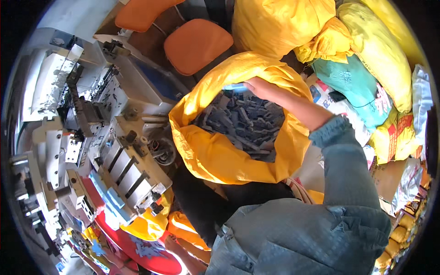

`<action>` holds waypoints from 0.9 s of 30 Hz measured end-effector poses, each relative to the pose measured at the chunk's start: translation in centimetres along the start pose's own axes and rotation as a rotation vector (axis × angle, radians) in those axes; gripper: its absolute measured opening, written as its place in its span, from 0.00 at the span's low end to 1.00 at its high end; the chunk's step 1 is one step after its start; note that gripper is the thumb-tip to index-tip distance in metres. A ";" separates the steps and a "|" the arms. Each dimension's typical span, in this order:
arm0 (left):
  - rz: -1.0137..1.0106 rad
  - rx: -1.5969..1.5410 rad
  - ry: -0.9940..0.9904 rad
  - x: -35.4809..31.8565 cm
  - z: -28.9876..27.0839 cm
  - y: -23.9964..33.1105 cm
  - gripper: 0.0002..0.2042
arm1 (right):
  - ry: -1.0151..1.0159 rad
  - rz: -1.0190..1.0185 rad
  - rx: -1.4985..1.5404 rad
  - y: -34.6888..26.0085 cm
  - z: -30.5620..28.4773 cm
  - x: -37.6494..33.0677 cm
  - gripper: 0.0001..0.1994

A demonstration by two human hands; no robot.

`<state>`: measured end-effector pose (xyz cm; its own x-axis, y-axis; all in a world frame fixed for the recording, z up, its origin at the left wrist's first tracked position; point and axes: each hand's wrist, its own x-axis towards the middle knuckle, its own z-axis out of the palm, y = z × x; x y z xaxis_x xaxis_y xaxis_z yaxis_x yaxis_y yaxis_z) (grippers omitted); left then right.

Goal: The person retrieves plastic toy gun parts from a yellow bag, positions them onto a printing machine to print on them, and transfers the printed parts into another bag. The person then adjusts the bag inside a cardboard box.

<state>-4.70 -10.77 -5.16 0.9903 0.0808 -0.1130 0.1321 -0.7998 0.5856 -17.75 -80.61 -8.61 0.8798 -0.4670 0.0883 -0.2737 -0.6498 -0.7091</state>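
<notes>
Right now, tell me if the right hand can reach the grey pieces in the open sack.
Probably yes: the right hand is at the mouth of the open sack, and nothing visible blocks its way to the grey pieces, though it holds something light blue.

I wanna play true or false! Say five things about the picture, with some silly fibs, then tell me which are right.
1. The big open sack is yellow-orange. True.
2. The sack is full of round red balls. False: it holds lots of greyish, strip-like pieces.
3. The right hand is resting on the chair seat. False: it is at the mouth of the sack, holding a light-blue thing.
4. The chair seat is orange. True.
5. The green bag is on the left side of the picture. False: it is on the right, near some yellow sacks.
</notes>
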 end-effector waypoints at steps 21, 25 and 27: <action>0.877 -0.214 0.486 4.9 -3.1 27.8 0.08 | -0.447 0.036 0.239 -10.8 10.0 -18.3 0.28; 0.751 -0.092 0.305 6.9 -3.1 31.9 0.10 | -0.290 0.028 0.216 -11.6 9.9 -19.1 0.25; 0.820 -0.068 0.376 7.1 -3.8 32.5 0.10 | -0.255 0.042 0.178 -11.6 10.1 -19.3 0.23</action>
<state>6.82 -33.89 16.12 0.7218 -0.3001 0.6237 -0.6307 -0.6562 0.4142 -27.63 -58.05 -9.16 0.9447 -0.3105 -0.1059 -0.2589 -0.5075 -0.8218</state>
